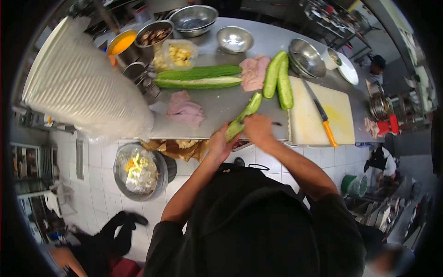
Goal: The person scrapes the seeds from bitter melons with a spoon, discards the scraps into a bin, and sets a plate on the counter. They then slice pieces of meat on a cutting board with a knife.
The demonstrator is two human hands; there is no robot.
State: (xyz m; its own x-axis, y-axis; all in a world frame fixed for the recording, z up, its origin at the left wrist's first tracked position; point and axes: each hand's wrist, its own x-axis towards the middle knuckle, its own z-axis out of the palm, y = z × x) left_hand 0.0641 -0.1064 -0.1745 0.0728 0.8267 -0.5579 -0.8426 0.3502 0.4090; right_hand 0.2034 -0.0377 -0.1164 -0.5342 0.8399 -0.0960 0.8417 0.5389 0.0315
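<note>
My left hand is closed around the lower end of a halved cucumber, tilted over the front edge of the steel table. Against its cut face is my right hand, fingers wrapped round a slim tool with a dark handle; its working end is hidden. Just right of them, two pale-green cucumber halves lie side by side with seed channels showing. Farther left rest a dark-green cucumber length and a cut half. Two crumpled pink cloth-like pieces lie near the cucumbers.
A white cutting board bears an orange-handled knife. Steel bowls and a tub of yellow chunks stand behind. Tall wrapped stacked containers rise at left, above a lined bin. Other people are nearby.
</note>
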